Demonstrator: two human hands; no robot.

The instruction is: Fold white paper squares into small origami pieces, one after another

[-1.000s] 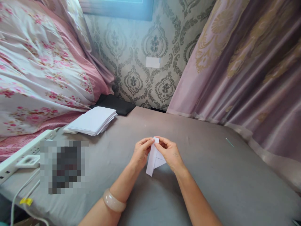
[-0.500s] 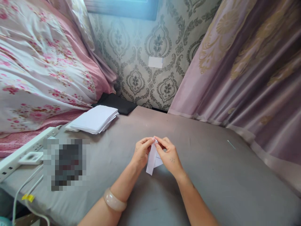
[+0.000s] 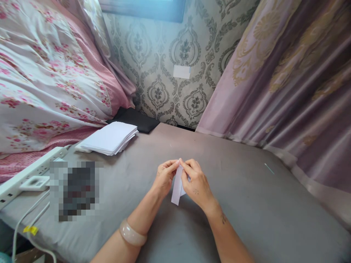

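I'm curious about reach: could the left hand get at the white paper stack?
Probably yes, once freed: the left hand pinches the folded white paper, but no obstacle shows on the way to the white paper stack.

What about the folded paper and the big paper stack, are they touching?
Apart: the head view shows grey cloth between the folded paper and the paper stack.

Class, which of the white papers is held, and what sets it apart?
The folded paper: the left hand and right hand pinch it near its top, while the others lie flat in the stack farther left.
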